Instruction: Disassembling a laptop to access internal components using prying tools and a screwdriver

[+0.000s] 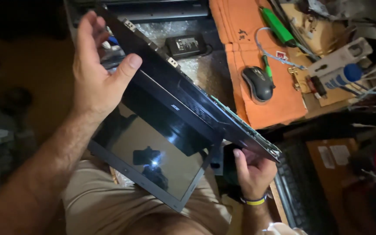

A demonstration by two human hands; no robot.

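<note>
The person held a black laptop (170,109) in the air above their lap, tilted so that its hinge edge ran on a long diagonal from the upper left of the view down to the lower right, with the glossy screen facing down-left toward the lap and the base edge turned up toward the bench. The left hand (94,72) gripped the upper end, thumb pressed on the dark bezel and fingers wrapped behind, while the right hand (253,169) closed around the lower right corner. Beyond the laptop, well apart from it, a black mouse (257,83) and a green-handled screwdriver (277,26) lay on an orange cloth (240,52), with a black power adapter (186,45) to their left.
</note>
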